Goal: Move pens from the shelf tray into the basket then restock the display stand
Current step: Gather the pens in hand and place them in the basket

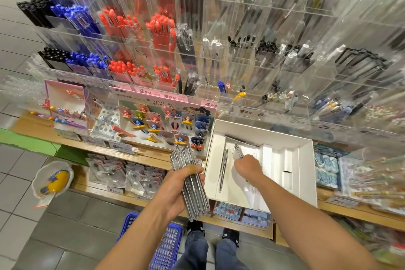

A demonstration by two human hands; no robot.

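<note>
My left hand (183, 184) grips a thick bundle of clear pens (190, 184) in front of the shelf edge. A white cardboard tray (304, 173) lies on the wooden shelf to the right. My right hand (247, 165) is inside the tray, fingers curled round a few clear pens (237, 150) whose tips stick up past the knuckles. One or two silver pens (223, 169) lie loose on the tray floor to the left of that hand. A blue plastic basket (166, 245) stands on the floor below my left forearm. The clear acrylic display stand (219, 50) rises behind the tray.
The stand's compartments hold black, blue, red and clear pens. A pink box of character pens (166, 125) stands left of the tray. Packaged items fill the lower shelf (131, 180). A yellow toy (53, 180) hangs at the left. My feet (210, 232) are beside the basket.
</note>
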